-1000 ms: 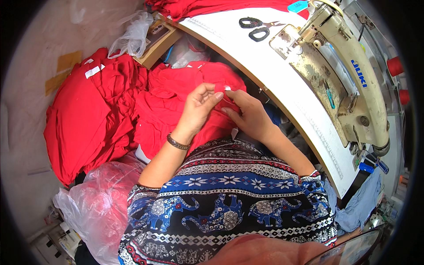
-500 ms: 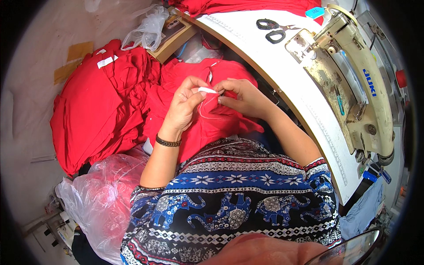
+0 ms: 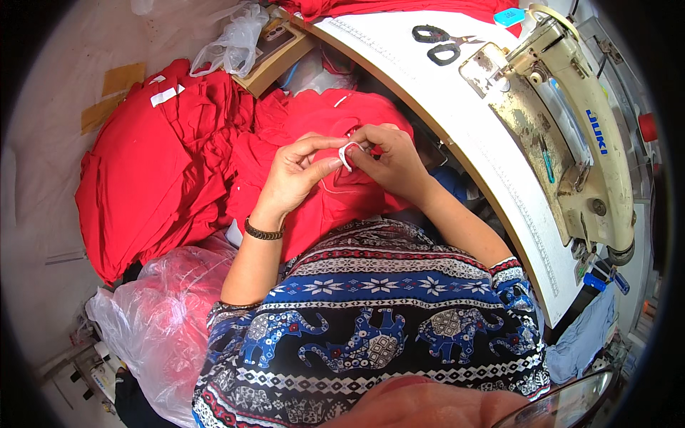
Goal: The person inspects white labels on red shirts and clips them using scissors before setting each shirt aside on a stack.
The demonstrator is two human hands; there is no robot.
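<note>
Red cloth (image 3: 314, 217) lies over my lap. Between my hands, above this cloth, a small white label (image 3: 343, 155) is bent into a curve. My left hand (image 3: 300, 171), with a dark bracelet on its wrist, pinches the label's left side between thumb and fingertips. At its right side my right hand (image 3: 392, 160) is closed, thumb and forefinger pressed on it. A pale thread (image 3: 330, 188) hangs onto the cloth below. Whether the label is joined to the cloth is hidden by my fingers.
To the left is a heap of red garments (image 3: 153, 178), with a clear plastic bag (image 3: 160, 307) nearer me. A cardboard box (image 3: 277, 59) stands beyond. On the white table (image 3: 492, 153) at right are black-handled scissors (image 3: 444, 44) and a cream sewing machine (image 3: 596, 143).
The white label, flat and resting against the red cloth before, is now curled up between my fingers. My right hand has turned inward, and my left fingers have straightened toward it.
</note>
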